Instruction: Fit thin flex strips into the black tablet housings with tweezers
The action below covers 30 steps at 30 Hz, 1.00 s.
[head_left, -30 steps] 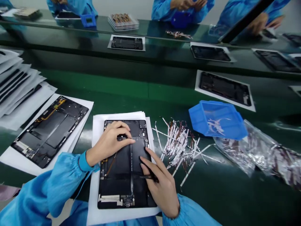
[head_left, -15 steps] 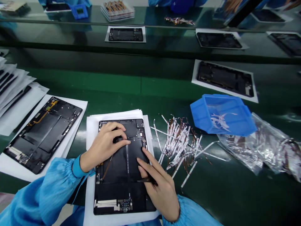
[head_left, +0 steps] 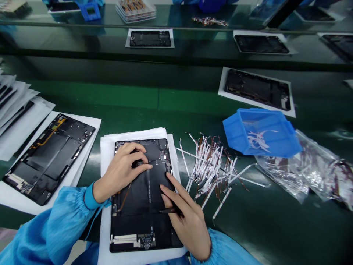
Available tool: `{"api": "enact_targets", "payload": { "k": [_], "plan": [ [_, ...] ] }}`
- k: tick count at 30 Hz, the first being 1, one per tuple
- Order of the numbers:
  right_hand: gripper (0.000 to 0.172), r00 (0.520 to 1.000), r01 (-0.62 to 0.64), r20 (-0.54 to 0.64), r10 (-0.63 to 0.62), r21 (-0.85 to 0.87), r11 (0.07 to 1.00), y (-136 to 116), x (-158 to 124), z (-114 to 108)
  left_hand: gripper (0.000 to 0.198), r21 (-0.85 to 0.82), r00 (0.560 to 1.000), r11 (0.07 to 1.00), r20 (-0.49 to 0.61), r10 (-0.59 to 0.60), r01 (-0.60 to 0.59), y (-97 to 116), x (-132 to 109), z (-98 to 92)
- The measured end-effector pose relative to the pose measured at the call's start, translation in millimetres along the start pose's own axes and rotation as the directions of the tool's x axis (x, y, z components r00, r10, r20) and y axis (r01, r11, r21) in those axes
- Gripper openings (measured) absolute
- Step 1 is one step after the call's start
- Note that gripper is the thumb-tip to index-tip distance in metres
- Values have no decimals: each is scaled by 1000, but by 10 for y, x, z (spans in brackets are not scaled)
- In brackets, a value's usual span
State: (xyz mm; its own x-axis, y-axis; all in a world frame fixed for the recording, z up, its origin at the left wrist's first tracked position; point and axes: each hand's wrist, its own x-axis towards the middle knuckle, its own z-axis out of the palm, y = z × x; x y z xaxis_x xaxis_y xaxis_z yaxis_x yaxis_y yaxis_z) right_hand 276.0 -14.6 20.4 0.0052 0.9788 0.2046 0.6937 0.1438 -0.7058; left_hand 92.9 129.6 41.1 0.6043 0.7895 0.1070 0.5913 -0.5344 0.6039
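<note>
An opened black tablet housing (head_left: 132, 221) lies on white sheets (head_left: 106, 206) right before me. My left hand (head_left: 124, 165) reaches over its upper left part, fingers bent and apart from the thumb, their tips resting on the housing. From under that hand a thin brown flex cable (head_left: 125, 197) runs down the left side. My right hand (head_left: 184, 213) lies on the right edge, closed round dark tweezers (head_left: 166, 211) held low in the palm, while its foremost fingertips touch the housing. A small circuit board (head_left: 147, 241) shows at the bottom.
Right of the sheets is a heap of white and brown flex strips (head_left: 206, 165). Behind it stands a blue bin (head_left: 264, 147), with clear plastic bags (head_left: 298, 176) beside it. Another tablet housing (head_left: 52, 154) lies left, near stacked sheets (head_left: 27, 125). More housings (head_left: 256, 88) sit further back.
The housing behind the blue bin has slid left, while those further back have shifted slightly right. Both hands keep nearly the same position on the tablet housing.
</note>
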Motion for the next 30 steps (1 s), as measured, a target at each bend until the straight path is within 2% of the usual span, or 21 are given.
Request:
{"api": "enact_targets", "payload": {
  "k": [4, 7, 9, 11, 13, 15, 19, 23, 27, 30],
  "plan": [
    [39, 999, 43, 16, -42, -45, 998, 29, -19, -13, 8, 17, 1000, 1000, 6, 2, -2, 6, 1, 0],
    [56, 995, 102, 4, -104, -188, 977, -4, -132, -73, 14, 32, 1000, 999, 9, 1, -1, 5, -11, 8],
    [60, 988, 153, 16, -155, -295, 943, -71, -229, -130, 19, 48, 1000, 999, 8, -6, 6, 2, -19, 20],
    [53, 964, 266, 97, -248, -342, 901, -154, -288, -179, 20, 60, 1000, 998, 3, -15, 15, -3, -23, 35],
    [47, 915, 396, 223, -335, -344, 852, -223, -273, -203, 19, 58, 1000, 998, -8, -24, 24, -8, -21, 51],
    [44, 884, 450, 309, -350, -361, 817, -260, -186, -191, 18, 37, 999, 999, -29, -30, 31, -8, -18, 60],
    [49, 907, 402, 299, -295, -412, 818, -232, 97, -85, 22, -45, 993, 998, -109, -51, 46, -1, -20, 0],
    [45, 939, 322, 247, -239, -389, 863, -148, 387, 35, 20, -36, 981, 997, -182, -68, 62, -72, 31, -185],
    [42, 955, 284, 185, -231, -346, 894, -123, 531, 89, 24, 45, 986, 995, -142, -86, 93, -252, 158, -320],
    [43, 950, 298, 200, -239, -364, 882, -182, 414, 53, 26, 51, 991, 994, -93, -92, 97, -362, 225, -327]
  ]
}}
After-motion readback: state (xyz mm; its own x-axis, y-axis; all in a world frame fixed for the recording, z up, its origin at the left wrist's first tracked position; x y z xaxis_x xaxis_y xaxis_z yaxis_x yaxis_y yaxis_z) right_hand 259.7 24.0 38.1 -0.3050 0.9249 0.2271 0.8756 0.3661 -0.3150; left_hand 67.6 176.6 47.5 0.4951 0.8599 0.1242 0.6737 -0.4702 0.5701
